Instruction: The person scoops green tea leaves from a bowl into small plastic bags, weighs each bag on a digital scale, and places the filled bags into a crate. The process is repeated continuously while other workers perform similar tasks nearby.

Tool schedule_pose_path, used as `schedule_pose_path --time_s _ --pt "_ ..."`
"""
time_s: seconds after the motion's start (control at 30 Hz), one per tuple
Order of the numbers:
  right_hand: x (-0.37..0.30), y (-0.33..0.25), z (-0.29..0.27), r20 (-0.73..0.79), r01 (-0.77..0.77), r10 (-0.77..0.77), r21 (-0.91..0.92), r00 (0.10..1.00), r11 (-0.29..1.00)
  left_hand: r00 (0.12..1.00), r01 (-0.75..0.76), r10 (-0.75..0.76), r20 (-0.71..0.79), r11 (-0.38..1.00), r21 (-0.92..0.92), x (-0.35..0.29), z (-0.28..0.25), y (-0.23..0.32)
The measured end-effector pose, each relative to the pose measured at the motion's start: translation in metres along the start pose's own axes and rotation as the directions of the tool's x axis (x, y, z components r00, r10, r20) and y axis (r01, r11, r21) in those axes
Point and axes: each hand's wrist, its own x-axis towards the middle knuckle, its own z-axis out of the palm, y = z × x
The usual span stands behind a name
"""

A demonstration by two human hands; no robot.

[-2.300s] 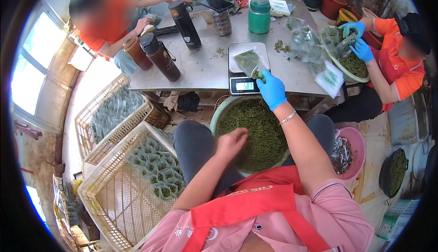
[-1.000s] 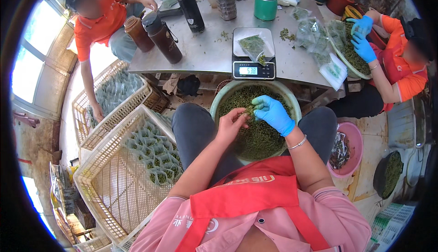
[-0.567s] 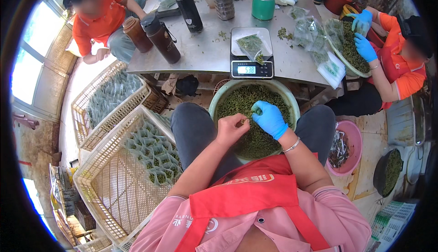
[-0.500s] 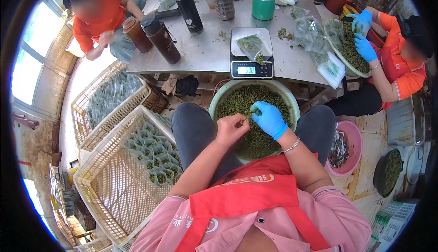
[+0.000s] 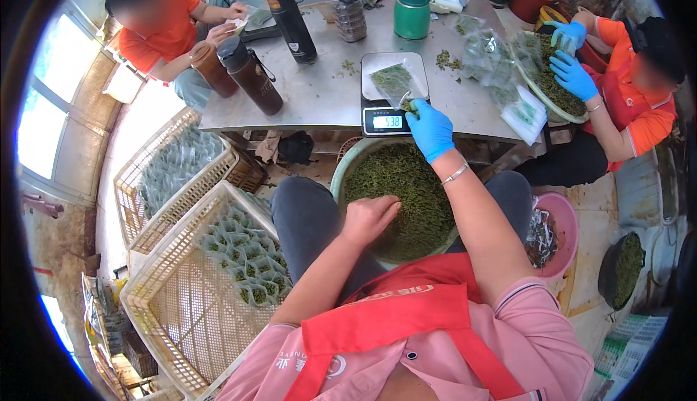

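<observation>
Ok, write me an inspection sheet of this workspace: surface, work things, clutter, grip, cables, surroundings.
Surface: metal table, green crumbs scattered on it.
Work things: clear bag with green contents on a lit scale; wide tub of green bits below the table edge.
Clutter: three bottles, green jar, loose bags.
Grip: blue-gloved right hand at the bag's near end; bare left hand curled above the tub. Whether either holds anything is unclear.
Cables: nothing seen.
Surroundings: two people in orange, two crates at left, pink basin at right.
</observation>
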Motion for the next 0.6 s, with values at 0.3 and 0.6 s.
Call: schedule_pose_path --time_s 0.3,0.6 --pt "-0.053 0.002 -0.021 0.35 -0.443 0.28 0.78 0.894 0.442 0.995 0.086 -0.089 -0.04 0.993 -0.077 0.001 0.004 0.0" --pt "-0.019 -0.015 -0.019 0.318 -0.365 0.18 0.817 0.931 0.447 0.993 0.119 -0.119 0.012 0.99 -0.07 -0.004 0.004 -0.004"
